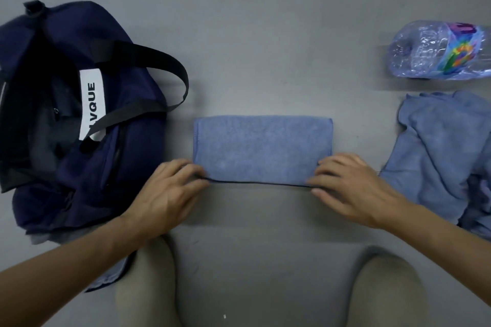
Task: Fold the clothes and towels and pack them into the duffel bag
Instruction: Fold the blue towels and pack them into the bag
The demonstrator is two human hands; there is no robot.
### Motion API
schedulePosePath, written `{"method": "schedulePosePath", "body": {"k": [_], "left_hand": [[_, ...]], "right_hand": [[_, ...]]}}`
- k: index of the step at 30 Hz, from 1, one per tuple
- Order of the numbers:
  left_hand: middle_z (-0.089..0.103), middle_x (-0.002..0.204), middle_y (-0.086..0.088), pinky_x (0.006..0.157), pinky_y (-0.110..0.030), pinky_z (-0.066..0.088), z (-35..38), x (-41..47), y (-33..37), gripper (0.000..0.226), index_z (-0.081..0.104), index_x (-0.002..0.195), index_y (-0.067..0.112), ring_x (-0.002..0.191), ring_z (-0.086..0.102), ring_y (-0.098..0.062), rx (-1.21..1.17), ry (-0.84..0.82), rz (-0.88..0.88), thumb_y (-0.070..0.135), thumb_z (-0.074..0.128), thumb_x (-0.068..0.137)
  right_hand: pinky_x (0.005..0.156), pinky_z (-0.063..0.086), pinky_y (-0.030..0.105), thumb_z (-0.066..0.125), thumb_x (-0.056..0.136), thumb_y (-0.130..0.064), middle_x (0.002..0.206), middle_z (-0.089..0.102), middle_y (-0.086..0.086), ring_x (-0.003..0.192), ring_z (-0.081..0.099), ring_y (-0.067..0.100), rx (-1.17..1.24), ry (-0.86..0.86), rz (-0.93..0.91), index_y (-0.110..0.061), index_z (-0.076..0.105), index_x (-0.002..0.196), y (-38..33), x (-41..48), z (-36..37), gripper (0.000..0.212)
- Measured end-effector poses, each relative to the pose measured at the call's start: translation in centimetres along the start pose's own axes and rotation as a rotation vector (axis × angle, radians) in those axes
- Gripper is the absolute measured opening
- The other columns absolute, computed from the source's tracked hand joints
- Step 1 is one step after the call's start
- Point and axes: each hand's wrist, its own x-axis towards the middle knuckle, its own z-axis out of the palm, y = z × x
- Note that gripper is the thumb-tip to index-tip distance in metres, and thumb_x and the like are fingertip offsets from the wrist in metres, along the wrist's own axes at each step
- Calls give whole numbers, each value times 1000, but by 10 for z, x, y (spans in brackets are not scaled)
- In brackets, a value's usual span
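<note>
A blue towel [261, 148] lies folded into a flat rectangle on the grey floor in the middle of the view. My left hand [166, 191] pinches its near left corner. My right hand [353, 186] holds the near right corner, fingers curled over the edge. A navy duffel bag [79, 119] with black straps and a white label lies unzipped at the left. A crumpled heap of blue towels [446, 156] sits at the right.
A clear plastic bottle [438, 50] with a colourful label lies on its side at the far right. My knees [148, 287] are at the bottom of the view. A bit of blue cloth [111, 277] shows under my left forearm.
</note>
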Motion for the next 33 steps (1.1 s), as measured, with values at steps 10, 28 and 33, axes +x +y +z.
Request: {"method": "schedulePosePath", "body": {"k": [10,28,33], "left_hand": [[23,165,-13,113,-55,34,32,98,48,78,27,158,15,143,34,-42,68,-119,-336,62,24,96],[46,154,-12,111,-47,42,58,58,37,51,52,146,17,142,42,-32,-127,17,162,17,61,96],[47,154,-6,112,-46,42,56,61,27,45,56,144,21,141,46,-28,-104,47,179,28,52,99]], "right_hand": [[109,41,52,35,96,-49,156,41,12,141,42,38,-258,-59,0,-22,49,147,33,70,15,60],[108,40,49,65,93,-31,155,45,1,144,38,33,-242,139,-101,-30,52,144,-8,18,72,52],[104,38,43,54,98,-41,142,58,-7,135,48,34,-265,239,-104,-29,60,136,-5,31,63,41]]}}
